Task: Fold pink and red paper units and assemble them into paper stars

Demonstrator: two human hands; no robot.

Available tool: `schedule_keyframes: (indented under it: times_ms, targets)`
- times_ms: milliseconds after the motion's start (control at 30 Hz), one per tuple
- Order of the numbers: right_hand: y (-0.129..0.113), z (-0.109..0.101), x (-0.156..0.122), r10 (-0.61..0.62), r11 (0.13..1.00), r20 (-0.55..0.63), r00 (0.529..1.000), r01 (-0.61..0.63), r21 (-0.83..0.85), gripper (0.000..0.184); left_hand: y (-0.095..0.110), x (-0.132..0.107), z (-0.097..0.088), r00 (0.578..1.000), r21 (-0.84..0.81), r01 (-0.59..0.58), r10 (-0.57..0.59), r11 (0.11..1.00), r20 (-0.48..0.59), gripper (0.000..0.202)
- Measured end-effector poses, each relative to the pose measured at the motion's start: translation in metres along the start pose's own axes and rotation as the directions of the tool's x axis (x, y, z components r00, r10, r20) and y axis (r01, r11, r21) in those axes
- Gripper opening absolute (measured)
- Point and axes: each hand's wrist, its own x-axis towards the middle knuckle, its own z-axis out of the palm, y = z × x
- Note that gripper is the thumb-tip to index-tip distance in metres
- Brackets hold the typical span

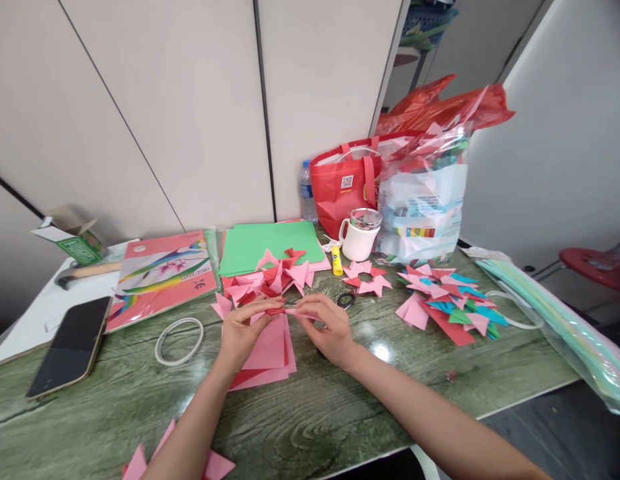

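My left hand (247, 330) pinches a small piece of folded red and pink paper (276, 308) between thumb and fingers. From the other side, my right hand (329, 327) grips the pink end of the folded paper. Both hands hover over a stack of pink paper squares (265, 353) on the table. Just behind them lies a heap of pink and red folded paper pieces (270, 275). A black ring (346, 300), possibly a tape roll, is beside my right hand. My fingers partly hide the paper they hold.
Behind are green sheets (270, 245), a yellow glue stick (337, 261), a white mug (360, 239) and a red bag (340, 187). Finished paper rings (366, 279) lie right. A phone (73, 347), a white ring (179, 341) and a hammer (90, 269) are left.
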Motion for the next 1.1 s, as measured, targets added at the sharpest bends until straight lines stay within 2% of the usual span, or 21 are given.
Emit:
schedule_keyframes:
  times_ms: [333, 633, 733, 900, 1000, 1100]
  targets:
    - [0.002, 0.0, -0.001, -0.013, 0.999, 0.023, 1.0, 0.014, -0.034, 0.018, -0.002, -0.002, 0.002, 0.992, 0.095, -0.106, 0.112, 0.99, -0.056, 0.012]
    - [0.002, 0.0, 0.001, -0.008, 0.998, 0.031, 0.999, 0.01, -0.058, 0.015, -0.005, -0.001, -0.001, 0.971, 0.187, -0.231, 0.237, 0.955, -0.011, 0.015]
    - [0.003, 0.0, -0.001, 0.058, 0.997, 0.002, 0.998, -0.057, -0.057, 0.012, -0.007, -0.001, 0.0, 0.976, 0.197, -0.215, 0.214, 0.957, 0.028, 0.016]
    - [0.005, 0.001, -0.003, 0.309, 0.948, -0.082, 0.947, -0.3, 0.103, 0.031, -0.007, -0.003, 0.002, 0.992, 0.181, -0.129, 0.126, 0.975, 0.026, 0.015]
    - [0.004, 0.002, -0.001, 0.391, 0.903, -0.008, 0.92, -0.382, 0.196, 0.021, 0.0, -0.004, 0.003, 0.997, 0.198, -0.051, 0.038, 0.979, 0.07, 0.017]
    - [0.002, 0.003, 0.001, 0.391, 0.875, 0.072, 0.918, -0.394, 0.282, 0.014, 0.005, -0.005, 0.004, 0.994, 0.159, 0.029, -0.045, 0.987, 0.096, 0.025]
